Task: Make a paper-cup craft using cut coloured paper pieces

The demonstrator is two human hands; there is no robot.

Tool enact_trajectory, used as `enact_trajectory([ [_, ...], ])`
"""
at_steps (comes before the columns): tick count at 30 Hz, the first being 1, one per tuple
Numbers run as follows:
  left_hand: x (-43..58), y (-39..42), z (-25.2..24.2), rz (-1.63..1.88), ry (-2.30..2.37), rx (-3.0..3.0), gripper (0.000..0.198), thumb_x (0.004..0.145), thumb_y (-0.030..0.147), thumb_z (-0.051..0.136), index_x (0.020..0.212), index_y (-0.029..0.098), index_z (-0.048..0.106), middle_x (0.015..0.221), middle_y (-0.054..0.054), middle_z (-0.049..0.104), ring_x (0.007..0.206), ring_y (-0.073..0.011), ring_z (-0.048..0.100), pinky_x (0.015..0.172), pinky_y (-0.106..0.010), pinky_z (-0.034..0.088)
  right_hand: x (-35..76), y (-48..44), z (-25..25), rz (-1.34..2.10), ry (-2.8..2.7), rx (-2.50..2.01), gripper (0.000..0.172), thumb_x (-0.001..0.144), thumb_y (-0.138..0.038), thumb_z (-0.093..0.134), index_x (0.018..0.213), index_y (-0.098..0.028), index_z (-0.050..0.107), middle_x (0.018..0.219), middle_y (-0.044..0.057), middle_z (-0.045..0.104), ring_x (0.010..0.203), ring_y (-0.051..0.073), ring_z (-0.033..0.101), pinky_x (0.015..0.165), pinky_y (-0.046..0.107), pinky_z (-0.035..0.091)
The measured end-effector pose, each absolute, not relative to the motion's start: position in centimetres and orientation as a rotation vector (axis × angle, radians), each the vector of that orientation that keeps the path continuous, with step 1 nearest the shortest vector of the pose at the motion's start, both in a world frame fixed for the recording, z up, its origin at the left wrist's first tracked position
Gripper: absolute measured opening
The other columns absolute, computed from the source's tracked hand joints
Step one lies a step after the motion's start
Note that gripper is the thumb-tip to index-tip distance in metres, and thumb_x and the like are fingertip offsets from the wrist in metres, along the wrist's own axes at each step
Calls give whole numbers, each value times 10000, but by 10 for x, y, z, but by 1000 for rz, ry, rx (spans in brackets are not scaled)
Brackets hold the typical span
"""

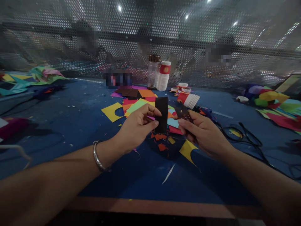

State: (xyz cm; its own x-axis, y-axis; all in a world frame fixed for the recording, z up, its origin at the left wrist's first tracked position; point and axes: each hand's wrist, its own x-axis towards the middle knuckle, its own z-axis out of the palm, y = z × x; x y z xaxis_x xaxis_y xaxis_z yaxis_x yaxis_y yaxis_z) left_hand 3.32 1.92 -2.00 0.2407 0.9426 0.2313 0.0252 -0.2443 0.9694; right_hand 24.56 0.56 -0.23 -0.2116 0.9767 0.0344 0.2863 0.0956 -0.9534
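Observation:
My left hand (144, 124), with a silver bangle at the wrist, pinches a black paper strip (161, 117) between thumb and fingers. The strip stands nearly upright above the heap of coloured paper. To its right, my right hand (197, 128) is closed on a small dark piece (182, 112) that looks like cut black paper; its exact shape is blurred. A gap separates the two held pieces. Beneath the hands lie orange paper scraps (162, 147) and a yellow paper offcut (188, 151) with a curved edge.
Behind the hands stand a clear bottle (153, 73) and a stack of paper cups (162, 78). More cups (189, 99) lie on their side. A black cable (250, 138) coils at right. Yellow paper (111, 112) lies left, and a perforated metal screen (131, 47) closes the back.

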Motion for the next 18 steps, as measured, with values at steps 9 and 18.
enact_trajectory([
  [9,25,19,-14,1033,891,1554,672,751,156,695,1405,209,550,1368,-97,644,1116,-232,674,925,-371,567,248,8,-3,1030,-1759,-1332,549,924,-701,486,687,-205,485,627,-31,452,526,85,348,479,244,275],
  [18,21,25,-20,1087,863,1660,656,767,139,691,1408,206,567,1336,-98,647,1031,-194,649,829,-318,564,251,7,1,908,-1980,-1388,405,910,-591,567,953,-206,685,785,15,605,647,137,478,578,272,361],
])
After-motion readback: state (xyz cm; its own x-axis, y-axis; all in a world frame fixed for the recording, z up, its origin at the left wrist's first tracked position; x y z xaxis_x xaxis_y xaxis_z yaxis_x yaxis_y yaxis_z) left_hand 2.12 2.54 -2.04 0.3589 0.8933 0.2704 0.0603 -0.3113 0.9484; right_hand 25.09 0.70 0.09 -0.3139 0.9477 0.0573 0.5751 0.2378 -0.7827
